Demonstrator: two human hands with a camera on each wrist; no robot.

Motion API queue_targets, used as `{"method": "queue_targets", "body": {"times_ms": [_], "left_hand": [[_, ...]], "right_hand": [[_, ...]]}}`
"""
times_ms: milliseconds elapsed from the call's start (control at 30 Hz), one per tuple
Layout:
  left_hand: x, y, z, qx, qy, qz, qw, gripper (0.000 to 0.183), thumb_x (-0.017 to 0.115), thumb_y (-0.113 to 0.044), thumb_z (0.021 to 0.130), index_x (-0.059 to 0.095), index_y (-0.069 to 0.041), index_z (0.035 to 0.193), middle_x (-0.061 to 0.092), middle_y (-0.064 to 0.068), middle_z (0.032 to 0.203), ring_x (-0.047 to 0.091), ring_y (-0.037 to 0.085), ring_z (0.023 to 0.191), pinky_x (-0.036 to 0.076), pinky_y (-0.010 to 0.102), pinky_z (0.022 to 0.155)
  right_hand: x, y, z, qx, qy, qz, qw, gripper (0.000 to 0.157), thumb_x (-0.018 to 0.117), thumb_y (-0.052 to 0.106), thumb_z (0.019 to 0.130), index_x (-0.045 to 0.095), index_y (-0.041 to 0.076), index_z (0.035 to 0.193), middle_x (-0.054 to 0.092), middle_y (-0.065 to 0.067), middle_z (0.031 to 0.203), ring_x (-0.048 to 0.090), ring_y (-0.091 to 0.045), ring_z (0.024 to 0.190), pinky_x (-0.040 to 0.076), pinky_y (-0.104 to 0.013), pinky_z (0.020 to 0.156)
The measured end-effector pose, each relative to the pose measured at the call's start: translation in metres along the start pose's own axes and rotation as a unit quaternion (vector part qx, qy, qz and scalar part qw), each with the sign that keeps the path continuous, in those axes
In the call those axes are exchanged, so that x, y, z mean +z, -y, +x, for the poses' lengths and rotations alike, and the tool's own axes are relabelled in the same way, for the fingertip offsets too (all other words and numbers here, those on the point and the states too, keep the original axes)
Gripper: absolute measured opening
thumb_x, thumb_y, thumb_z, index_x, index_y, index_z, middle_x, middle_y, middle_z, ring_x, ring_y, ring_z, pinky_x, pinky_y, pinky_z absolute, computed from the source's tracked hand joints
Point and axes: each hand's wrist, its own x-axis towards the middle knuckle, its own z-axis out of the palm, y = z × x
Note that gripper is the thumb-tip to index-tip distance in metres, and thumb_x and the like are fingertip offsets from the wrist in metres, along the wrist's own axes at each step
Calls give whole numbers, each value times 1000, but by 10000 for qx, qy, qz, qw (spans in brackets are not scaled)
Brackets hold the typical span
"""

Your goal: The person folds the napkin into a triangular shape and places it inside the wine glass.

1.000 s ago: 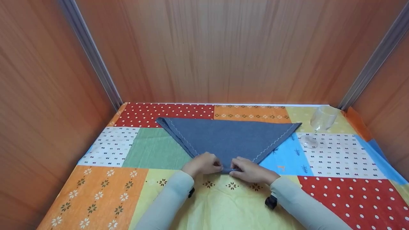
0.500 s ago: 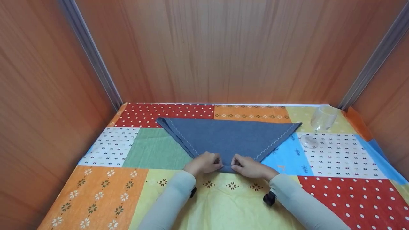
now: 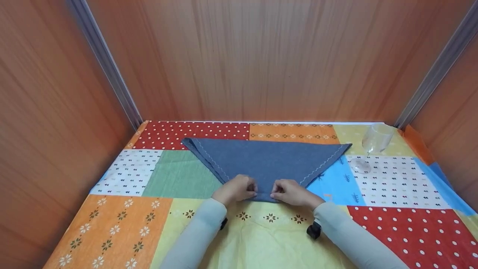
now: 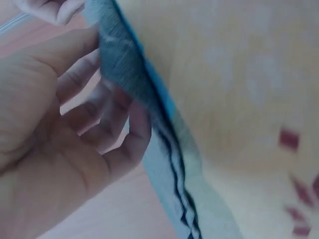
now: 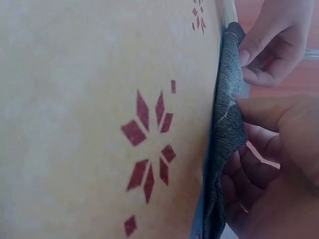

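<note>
A dark grey cloth napkin (image 3: 269, 160) lies folded in layers on the table, wide at the far side and narrowing toward me, with pale wavy stitching along its slanted sides. Its near end is turned over into a narrow, flat fold. At the left of that fold my left hand (image 3: 238, 188) pinches the cloth between thumb and curled fingers. My right hand (image 3: 293, 192) pinches the same fold a short way to the right. Both wrist views show the thumbs on the rolled napkin edge (image 4: 119, 55), (image 5: 229, 114), with fingertips partly hidden behind the cloth.
A clear stemmed wine glass (image 3: 376, 140) stands upright at the far right, beyond the napkin's right corner. A patchwork-print tablecloth (image 3: 112, 224) covers the table. Wood-look panels (image 3: 269, 59) rise at the back and both sides.
The near fold has been turned slightly farther away from me. Both hands have shifted a little forward, and the gap between them has widened slightly. The wine glass has stayed put.
</note>
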Motion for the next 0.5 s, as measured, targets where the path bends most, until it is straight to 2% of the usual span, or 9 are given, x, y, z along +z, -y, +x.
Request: {"method": "queue_targets", "body": {"times_ms": [100, 233, 367, 500], "left_hand": [[-3, 1, -4, 346, -59, 79, 9994, 6, 75, -10, 91, 79, -11, 96, 73, -2, 91, 66, 9, 84, 53, 23, 74], [-6, 1, -10, 669, -105, 301, 9973, 12, 75, -8, 91, 82, -12, 100, 75, -1, 97, 69, 9, 90, 54, 20, 76], [-5, 2, -15, 730, -52, 451, 9963, 15, 75, -10, 91, 81, -13, 105, 75, 0, 101, 70, 9, 92, 54, 19, 76], [-4, 4, -18, 663, -51, 267, 9974, 18, 75, -10, 91, 80, -13, 108, 75, -1, 102, 69, 8, 95, 54, 19, 77]], "right_hand": [[2, -1, 0, 42, -45, 77, 10000, 6, 65, 15, 99, 64, 13, 94, 61, 3, 87, 56, -14, 74, 48, -32, 64], [4, -2, -2, 35, -132, 113, 9998, 7, 65, 17, 99, 63, 13, 94, 61, 3, 86, 57, -14, 73, 48, -32, 64], [4, -2, -4, -80, -191, 97, 9997, 7, 66, 17, 99, 63, 13, 93, 62, 4, 86, 58, -14, 73, 49, -32, 63], [1, -3, -6, -190, -235, 91, 9995, 7, 69, 17, 96, 66, 16, 91, 62, 5, 86, 59, -13, 73, 50, -30, 63]]}}
